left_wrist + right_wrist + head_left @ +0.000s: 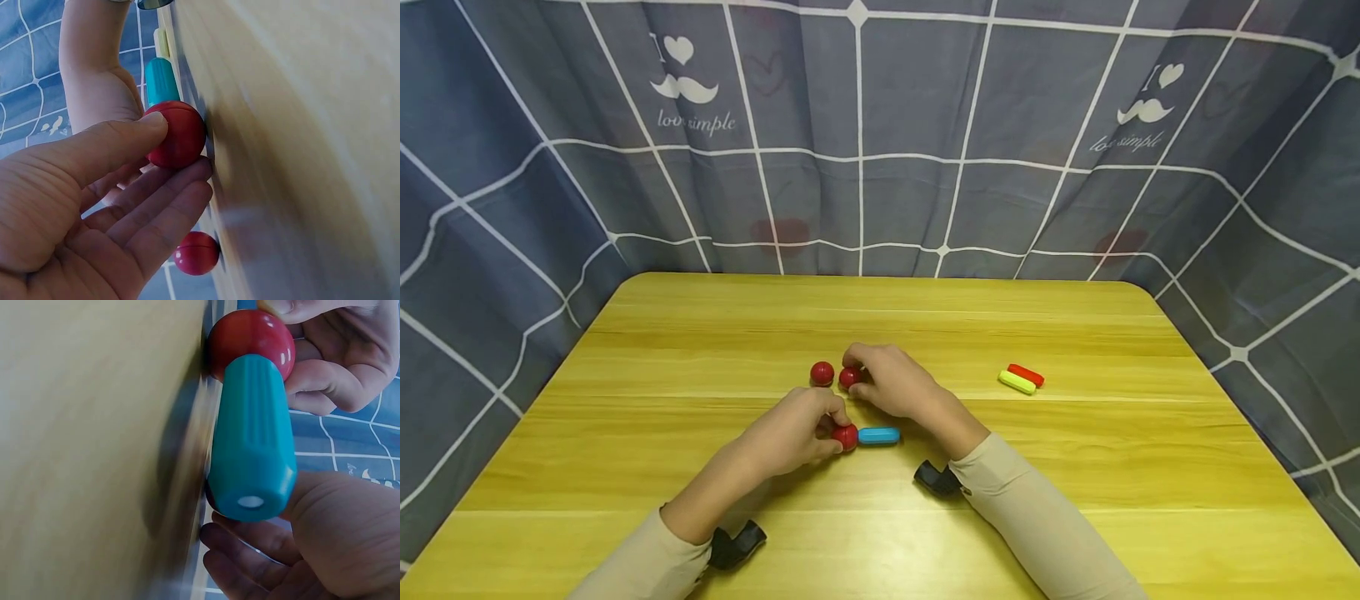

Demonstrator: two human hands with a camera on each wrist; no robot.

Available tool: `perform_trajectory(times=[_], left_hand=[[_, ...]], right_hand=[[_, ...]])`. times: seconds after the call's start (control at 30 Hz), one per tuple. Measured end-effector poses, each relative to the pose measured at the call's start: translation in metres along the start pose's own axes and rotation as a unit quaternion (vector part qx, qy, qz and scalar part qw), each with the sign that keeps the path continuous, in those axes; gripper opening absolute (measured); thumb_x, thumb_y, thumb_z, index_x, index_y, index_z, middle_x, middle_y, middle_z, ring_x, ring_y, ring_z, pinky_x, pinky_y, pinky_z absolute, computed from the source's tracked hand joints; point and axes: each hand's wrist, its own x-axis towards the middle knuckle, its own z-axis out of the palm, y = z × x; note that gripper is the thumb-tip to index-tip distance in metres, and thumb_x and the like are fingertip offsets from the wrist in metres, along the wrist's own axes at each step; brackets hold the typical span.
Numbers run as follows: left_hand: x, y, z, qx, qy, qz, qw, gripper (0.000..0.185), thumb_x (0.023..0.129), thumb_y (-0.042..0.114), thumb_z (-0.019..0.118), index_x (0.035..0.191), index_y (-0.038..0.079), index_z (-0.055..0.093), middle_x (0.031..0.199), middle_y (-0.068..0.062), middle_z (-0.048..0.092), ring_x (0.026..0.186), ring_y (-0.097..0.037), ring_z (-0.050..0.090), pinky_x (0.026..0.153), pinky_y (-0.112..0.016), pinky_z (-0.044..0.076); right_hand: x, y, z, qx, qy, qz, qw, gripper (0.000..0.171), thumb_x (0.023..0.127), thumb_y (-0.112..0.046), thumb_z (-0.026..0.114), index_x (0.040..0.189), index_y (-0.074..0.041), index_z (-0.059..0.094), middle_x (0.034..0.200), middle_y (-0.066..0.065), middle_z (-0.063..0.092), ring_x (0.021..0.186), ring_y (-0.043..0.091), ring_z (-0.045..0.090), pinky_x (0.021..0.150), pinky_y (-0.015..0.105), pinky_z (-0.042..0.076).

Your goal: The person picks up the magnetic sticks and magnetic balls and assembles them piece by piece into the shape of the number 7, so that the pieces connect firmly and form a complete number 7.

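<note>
From where I stood, the left hand [790,429] had the nearer red ball [847,437] pinched between thumb and fingers, on or just above the wooden surface [625,400]. That ball met one end of the blue rod [878,436], which reached off to its right; a pale disc [250,502] showed in the rod's other tip. Farther back, the right hand [891,382] gripped the second red ball [849,378] with thumb and fingers, and the third red ball [822,373] sat just left of it, untouched. Well off to the right, a yellow rod [1017,382] and a red rod [1026,374] lay side by side.

The step in hand, as I judged it, was steadying the ball at the blue rod's end while gripping another. The next move seemed to call for a light, even pinch on the left, so the two pieces weren't knocked apart, and for care around the third ball. Whether ball and rod were fastened or merely touching, I couldn't tell.
</note>
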Motion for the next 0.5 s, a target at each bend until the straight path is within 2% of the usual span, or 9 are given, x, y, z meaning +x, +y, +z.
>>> perform_trajectory(times=[0.5], left_hand=[[-0.001, 0.002, 0.001, -0.002, 0.004, 0.0, 1.0, 0.019, 0.076, -0.005, 0.079, 0.085, 0.006, 0.068, 0.085, 0.0, 0.066, 0.079, -0.015, 0.065, 0.07, -0.029, 0.055]], right_hand=[[-0.015, 0.003, -0.009, -0.016, -0.015, 0.022, 1.0, 0.024, 0.083, -0.02, 0.076, 0.102, -0.013, 0.062, 0.086, -0.005, 0.06, 0.076, 0.011, 0.054, 0.07, 0.025, 0.047]])
